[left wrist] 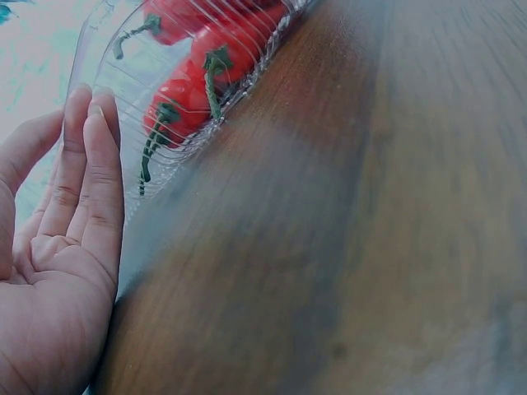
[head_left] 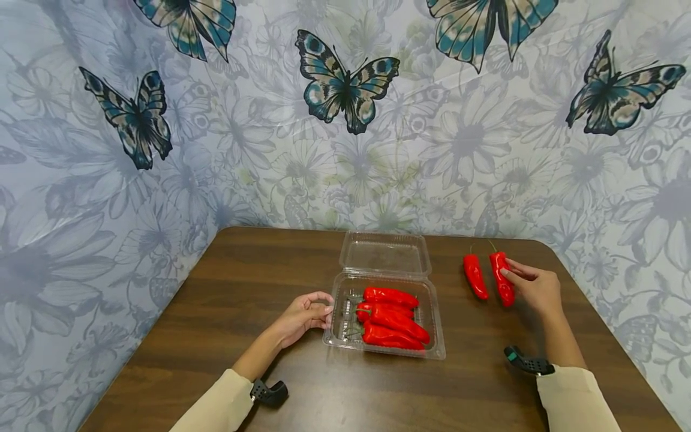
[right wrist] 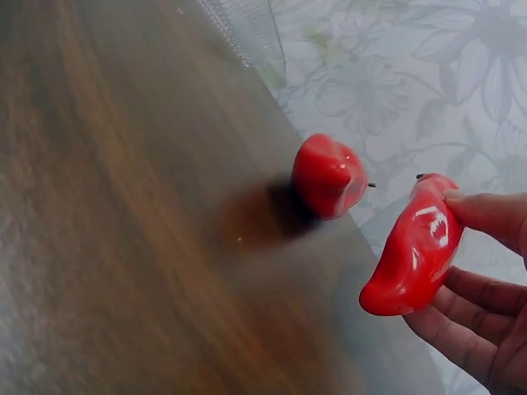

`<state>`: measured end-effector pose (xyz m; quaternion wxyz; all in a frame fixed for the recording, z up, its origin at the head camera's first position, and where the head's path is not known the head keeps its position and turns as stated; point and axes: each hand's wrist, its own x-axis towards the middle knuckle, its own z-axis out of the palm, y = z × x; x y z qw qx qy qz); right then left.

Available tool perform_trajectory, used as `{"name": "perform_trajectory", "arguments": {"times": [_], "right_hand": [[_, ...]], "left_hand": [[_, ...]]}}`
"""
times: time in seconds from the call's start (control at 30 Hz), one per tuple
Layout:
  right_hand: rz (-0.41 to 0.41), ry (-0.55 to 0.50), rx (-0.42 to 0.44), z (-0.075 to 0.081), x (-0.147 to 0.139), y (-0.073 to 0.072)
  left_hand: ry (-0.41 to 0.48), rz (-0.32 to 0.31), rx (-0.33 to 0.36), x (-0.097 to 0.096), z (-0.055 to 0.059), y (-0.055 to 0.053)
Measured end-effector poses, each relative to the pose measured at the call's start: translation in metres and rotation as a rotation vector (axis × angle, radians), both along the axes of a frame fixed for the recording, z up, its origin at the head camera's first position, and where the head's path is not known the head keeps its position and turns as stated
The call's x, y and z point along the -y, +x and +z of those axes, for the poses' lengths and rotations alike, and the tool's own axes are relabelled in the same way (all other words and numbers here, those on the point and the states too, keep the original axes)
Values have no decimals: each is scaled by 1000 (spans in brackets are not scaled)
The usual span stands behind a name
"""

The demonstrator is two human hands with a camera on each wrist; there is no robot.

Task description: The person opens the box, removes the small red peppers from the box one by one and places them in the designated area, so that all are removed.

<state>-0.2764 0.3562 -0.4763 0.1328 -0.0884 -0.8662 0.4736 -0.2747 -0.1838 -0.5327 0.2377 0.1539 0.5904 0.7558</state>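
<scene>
A clear plastic clamshell container (head_left: 438, 324) stands with its lid (head_left: 385, 252) folded back. Several glossy red chili peppers (head_left: 391, 318) with green stems lie inside. At the container's left rim, my left hand (head_left: 302, 317) holds the edge between thumb and fingertips; the left wrist view shows the fingers (left wrist: 100, 173) nearly straight against the clear wall. To the right of the container, my right hand (head_left: 534, 287) pinches a red chili pepper (right wrist: 416, 251) between thumb and fingers. Just left of it, a second loose pepper (head_left: 475, 276) lies apart on the table.
The brown wooden table (head_left: 216, 300) has rounded far corners. Behind it hangs a pale floral backdrop (head_left: 259, 120) with teal butterflies. Dark bands (head_left: 269, 393) circle both wrists below cream sleeves.
</scene>
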Motion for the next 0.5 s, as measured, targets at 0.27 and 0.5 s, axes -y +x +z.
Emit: {"name": "perform_trajectory", "arguments": {"times": [0.27, 0.5], "right_hand": [[-29, -95, 66, -12, -2, 1], [-40, -123, 64, -17, -1, -1]], "left_hand": [[-6, -2, -3, -1, 0, 3], [-2, -2, -7, 1, -1, 2]]}}
